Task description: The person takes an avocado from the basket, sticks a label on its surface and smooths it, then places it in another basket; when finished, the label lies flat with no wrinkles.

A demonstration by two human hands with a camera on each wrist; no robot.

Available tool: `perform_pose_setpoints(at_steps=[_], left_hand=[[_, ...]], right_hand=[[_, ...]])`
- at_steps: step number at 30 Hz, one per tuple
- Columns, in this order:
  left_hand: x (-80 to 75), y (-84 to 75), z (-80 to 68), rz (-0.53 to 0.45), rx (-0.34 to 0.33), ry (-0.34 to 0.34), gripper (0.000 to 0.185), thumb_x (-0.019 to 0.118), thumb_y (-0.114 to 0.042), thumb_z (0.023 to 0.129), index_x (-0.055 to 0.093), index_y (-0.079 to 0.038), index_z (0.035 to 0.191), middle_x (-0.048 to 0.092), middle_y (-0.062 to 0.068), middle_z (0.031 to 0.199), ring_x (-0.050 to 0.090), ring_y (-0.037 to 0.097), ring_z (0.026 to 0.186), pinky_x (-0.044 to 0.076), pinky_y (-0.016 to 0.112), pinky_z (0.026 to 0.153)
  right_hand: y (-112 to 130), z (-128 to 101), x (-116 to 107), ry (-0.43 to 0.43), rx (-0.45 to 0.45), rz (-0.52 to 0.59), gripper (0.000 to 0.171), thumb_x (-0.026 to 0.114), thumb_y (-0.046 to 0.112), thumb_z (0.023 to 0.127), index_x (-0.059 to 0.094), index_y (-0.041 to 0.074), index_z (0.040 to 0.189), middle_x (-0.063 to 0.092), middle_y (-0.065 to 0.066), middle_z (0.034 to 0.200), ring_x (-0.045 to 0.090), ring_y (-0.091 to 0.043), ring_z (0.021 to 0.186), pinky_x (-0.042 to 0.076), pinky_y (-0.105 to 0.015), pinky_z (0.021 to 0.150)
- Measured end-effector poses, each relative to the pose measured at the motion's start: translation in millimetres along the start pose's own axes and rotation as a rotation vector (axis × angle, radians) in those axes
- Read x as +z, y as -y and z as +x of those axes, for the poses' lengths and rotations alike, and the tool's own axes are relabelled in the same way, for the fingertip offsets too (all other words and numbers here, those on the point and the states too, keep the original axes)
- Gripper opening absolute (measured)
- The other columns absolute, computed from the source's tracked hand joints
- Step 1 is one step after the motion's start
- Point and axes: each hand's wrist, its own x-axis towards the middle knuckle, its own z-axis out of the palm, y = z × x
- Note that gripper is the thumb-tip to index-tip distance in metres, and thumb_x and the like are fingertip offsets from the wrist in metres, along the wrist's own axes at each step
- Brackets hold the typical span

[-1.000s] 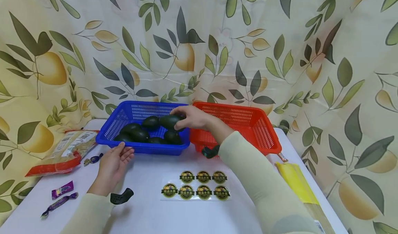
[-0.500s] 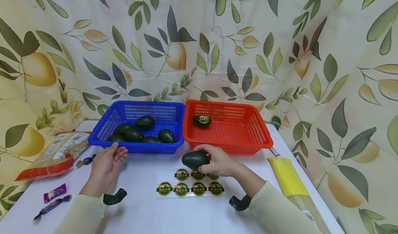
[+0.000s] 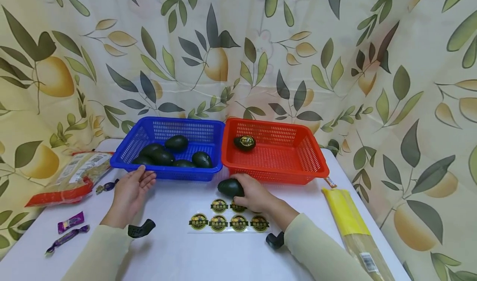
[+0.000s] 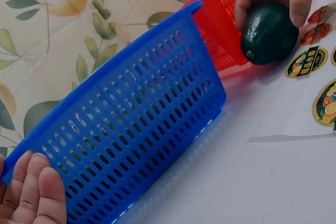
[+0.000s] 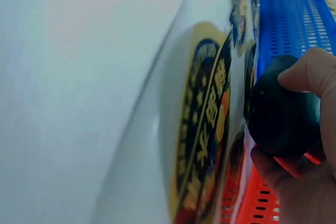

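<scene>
My right hand (image 3: pixel 250 193) grips a dark green avocado (image 3: pixel 230 187) (image 4: pixel 269 33) (image 5: pixel 282 113) low over the white table (image 3: pixel 179 252), just in front of the red basket (image 3: pixel 275 174) and above a sheet of round gold-and-black stickers (image 3: pixel 229 218). One stickered avocado (image 3: pixel 244 142) lies inside the red basket. The blue basket (image 3: pixel 164 174) (image 4: pixel 131 129) holds several plain avocados (image 3: pixel 177 143). My left hand (image 3: pixel 130 192) (image 4: pixel 31 195) rests with straight fingers against the blue basket's front left corner.
A clear food packet with a red end (image 3: pixel 71 177) lies at the table's left. Purple wrapped candies (image 3: pixel 71 222) sit near the left edge. A long yellow-topped packet (image 3: pixel 352 227) lies along the right edge. A leaf-print curtain hangs close behind both baskets.
My right hand lifted an avocado out of the blue basket and brought it toward me, down to the table in front of the red basket. The left hand stayed put.
</scene>
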Motion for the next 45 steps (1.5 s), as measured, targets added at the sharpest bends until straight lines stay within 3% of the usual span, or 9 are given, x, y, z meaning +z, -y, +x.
perform_pose_setpoints(at_steps=[10,14,16,18,23,26,29,34,45], left_hand=[[3.1,-1.4,-0.7,0.026,0.014,-0.019,0.03,0.052,-0.034,0.108,0.047,-0.015,0.13,0.068,-0.002,0.11,0.065,0.011,0.109,0.058,0.025,0.095],[6.1,6.9,-2.1,0.131,0.032,-0.021,0.031,0.05,-0.039,0.108,0.047,-0.016,0.129,0.068,-0.002,0.111,0.066,0.011,0.106,0.058,0.025,0.094],[9.4,15.8,-5.6,0.294,0.066,0.001,0.034,0.05,-0.039,0.109,0.048,-0.014,0.132,0.068,-0.001,0.114,0.066,0.012,0.106,0.058,0.025,0.094],[14.4,28.1,-10.8,0.549,0.146,0.055,0.036,0.054,-0.036,0.109,0.052,-0.009,0.133,0.069,0.004,0.117,0.066,0.015,0.105,0.058,0.026,0.091],[37.4,66.5,-23.4,1.283,0.468,0.255,0.03,0.07,-0.024,0.1,0.07,-0.005,0.123,0.072,0.01,0.121,0.066,0.028,0.112,0.056,0.042,0.095],[54.0,86.4,-27.4,1.541,0.56,0.372,0.033,0.075,-0.027,0.096,0.072,-0.008,0.123,0.068,0.01,0.127,0.061,0.033,0.124,0.05,0.051,0.107],[66.4,100.4,-28.7,1.69,0.57,0.439,0.045,0.078,-0.034,0.094,0.07,-0.007,0.129,0.063,0.01,0.132,0.056,0.032,0.127,0.047,0.051,0.111],[73.3,109.9,-28.2,1.794,0.595,0.457,0.053,0.08,-0.039,0.092,0.069,-0.006,0.132,0.063,0.008,0.123,0.058,0.027,0.117,0.049,0.049,0.105],[65.3,112.9,-39.1,1.804,0.615,0.512,0.048,0.08,-0.04,0.091,0.072,-0.01,0.128,0.063,-0.001,0.114,0.058,0.02,0.109,0.05,0.045,0.096]], right_hand=[[16.8,-11.2,-0.9,-0.169,-0.026,-0.264,0.056,0.077,0.023,0.093,0.055,0.012,0.143,0.056,-0.011,0.137,0.056,-0.031,0.121,0.055,-0.048,0.101],[22.3,-20.0,-1.8,-0.258,-0.024,-0.322,0.049,0.077,0.022,0.092,0.06,0.011,0.137,0.059,-0.008,0.132,0.057,-0.027,0.118,0.057,-0.044,0.097],[27.1,-24.8,-2.3,-0.284,-0.042,-0.309,0.043,0.076,0.02,0.092,0.063,0.011,0.132,0.061,-0.006,0.128,0.058,-0.024,0.115,0.058,-0.041,0.092],[33.8,-29.1,-2.3,-0.273,-0.064,-0.265,0.036,0.074,0.018,0.092,0.067,0.011,0.126,0.063,-0.005,0.122,0.059,-0.022,0.11,0.059,-0.04,0.088],[50.8,-32.0,3.2,-0.125,-0.088,-0.162,0.026,0.072,0.02,0.093,0.072,0.01,0.117,0.066,-0.003,0.111,0.064,-0.018,0.1,0.058,-0.04,0.087],[58.0,-30.1,9.2,-0.057,-0.064,-0.175,0.026,0.07,0.023,0.095,0.073,0.012,0.119,0.068,-0.002,0.109,0.066,-0.016,0.094,0.058,-0.039,0.086],[62.9,-29.3,14.5,-0.035,-0.041,-0.204,0.028,0.07,0.023,0.095,0.073,0.013,0.12,0.069,-0.001,0.109,0.067,-0.017,0.091,0.059,-0.04,0.084],[64.8,-29.7,22.8,-0.024,-0.014,-0.236,0.029,0.07,0.025,0.095,0.073,0.015,0.121,0.069,0.0,0.111,0.07,-0.02,0.093,0.06,-0.042,0.081],[73.1,-26.1,28.7,0.078,-0.016,-0.295,0.038,0.075,0.032,0.094,0.071,0.015,0.128,0.067,0.0,0.117,0.069,-0.019,0.096,0.06,-0.045,0.079]])
